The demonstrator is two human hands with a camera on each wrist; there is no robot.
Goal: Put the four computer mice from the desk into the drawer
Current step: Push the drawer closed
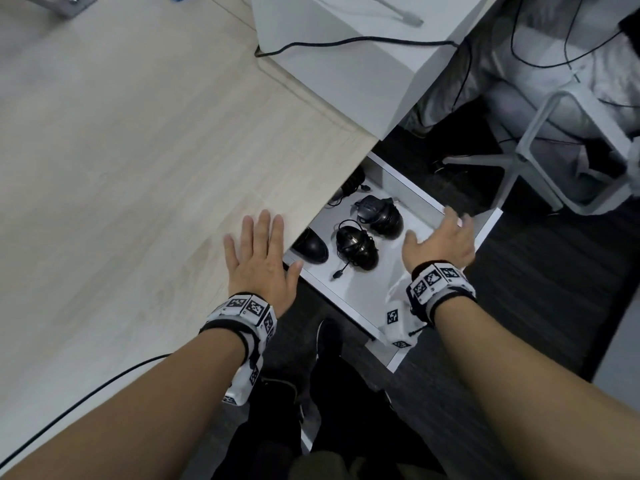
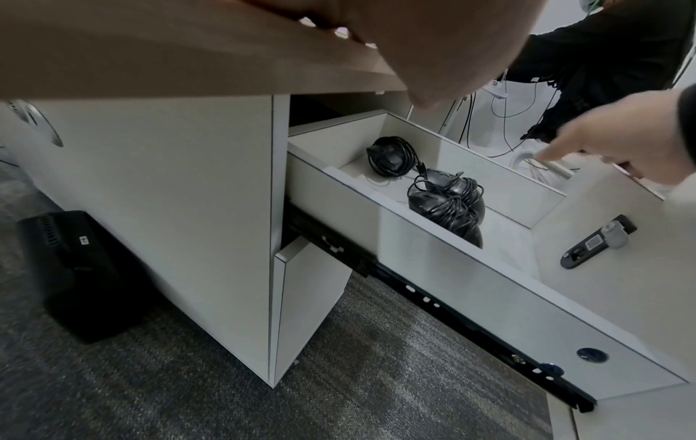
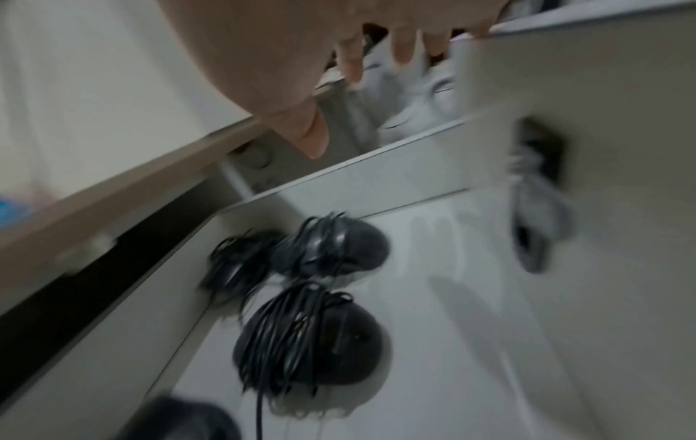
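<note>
The white drawer (image 1: 416,195) stands pulled out beneath the light wood desk (image 1: 138,168). Inside lie black mice with cords wound round them: one (image 1: 382,216) at the back, one (image 1: 356,245) in the middle, a third (image 1: 311,248) half under the desk edge, and a fourth (image 1: 351,183) mostly hidden under the desk. My left hand (image 1: 259,254) lies flat on the desk edge, holding nothing. With fingers spread, my right hand (image 1: 446,239) hovers empty over the drawer's front end (image 2: 617,143). The blurred right wrist view shows the mice (image 3: 312,342) below straight fingers (image 3: 352,59).
A white unit (image 1: 346,81) with a black cable stands on the desk's far side. A chair base (image 1: 519,154) and loose wires lie on the dark carpet to the right. A black box (image 2: 75,268) stands on the floor left of the cabinet. The drawer front carries a lock (image 2: 599,241).
</note>
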